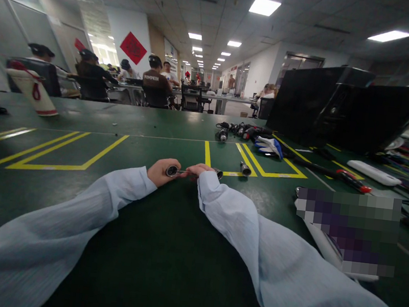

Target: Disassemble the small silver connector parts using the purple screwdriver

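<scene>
My left hand [161, 171] is closed around a round dark metal cylindrical part [171, 171], its ring-shaped open end facing me. My right hand [198, 169] pinches a thin metal rod [182, 171], which reaches left to the part's rim; whether it touches is too small to tell. Just right of my right hand, partly hidden by the sleeve, lies a similar metal cylinder [219, 174]. Another metal cylinder [245, 169] rests a little farther right on the green table [146, 149], near yellow tape.
Black cables with metal connectors [223, 135] and a blue-and-white glove [269, 146] lie toward the back. Dark monitors [302, 100] stand at right, near a red-and-black tool handle [352, 181] and a white power strip [374, 173]. A cream cup-shaped object [34, 90] leans at left. People sit beyond.
</scene>
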A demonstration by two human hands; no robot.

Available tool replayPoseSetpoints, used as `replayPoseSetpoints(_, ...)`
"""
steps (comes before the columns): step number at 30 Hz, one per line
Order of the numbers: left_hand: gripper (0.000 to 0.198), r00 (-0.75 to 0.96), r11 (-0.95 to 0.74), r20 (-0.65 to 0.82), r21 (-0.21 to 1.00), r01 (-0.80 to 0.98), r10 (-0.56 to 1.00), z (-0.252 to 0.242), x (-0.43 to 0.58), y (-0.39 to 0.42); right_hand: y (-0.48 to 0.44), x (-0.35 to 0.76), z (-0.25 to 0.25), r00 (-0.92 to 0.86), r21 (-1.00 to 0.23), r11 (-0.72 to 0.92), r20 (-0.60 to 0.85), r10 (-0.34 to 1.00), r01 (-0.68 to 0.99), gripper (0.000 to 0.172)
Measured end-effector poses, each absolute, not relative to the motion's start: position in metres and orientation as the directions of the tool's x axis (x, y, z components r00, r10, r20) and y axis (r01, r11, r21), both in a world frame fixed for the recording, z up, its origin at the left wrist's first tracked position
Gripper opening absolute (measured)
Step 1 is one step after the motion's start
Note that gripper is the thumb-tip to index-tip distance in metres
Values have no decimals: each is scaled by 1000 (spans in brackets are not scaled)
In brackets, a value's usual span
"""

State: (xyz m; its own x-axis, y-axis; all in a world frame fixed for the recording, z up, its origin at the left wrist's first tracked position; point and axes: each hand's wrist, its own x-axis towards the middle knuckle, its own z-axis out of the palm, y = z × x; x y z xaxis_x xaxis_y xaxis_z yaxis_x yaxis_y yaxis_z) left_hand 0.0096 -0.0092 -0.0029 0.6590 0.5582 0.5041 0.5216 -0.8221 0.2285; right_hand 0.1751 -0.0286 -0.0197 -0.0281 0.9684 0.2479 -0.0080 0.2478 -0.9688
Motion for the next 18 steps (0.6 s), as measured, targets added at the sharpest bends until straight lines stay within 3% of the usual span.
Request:
replayPoseSetpoints(9, 14, 658, -809, 490, 203, 552, 572, -2, 10, -10, -55, 175, -10, -49, -974, 220, 223, 974, -58, 7)
replayPoseSetpoints(18, 17, 646, -800, 482, 251, 545, 592, -1, 9, -11, -55, 176, -10, -79, -976, 191, 200, 977, -107, 7)
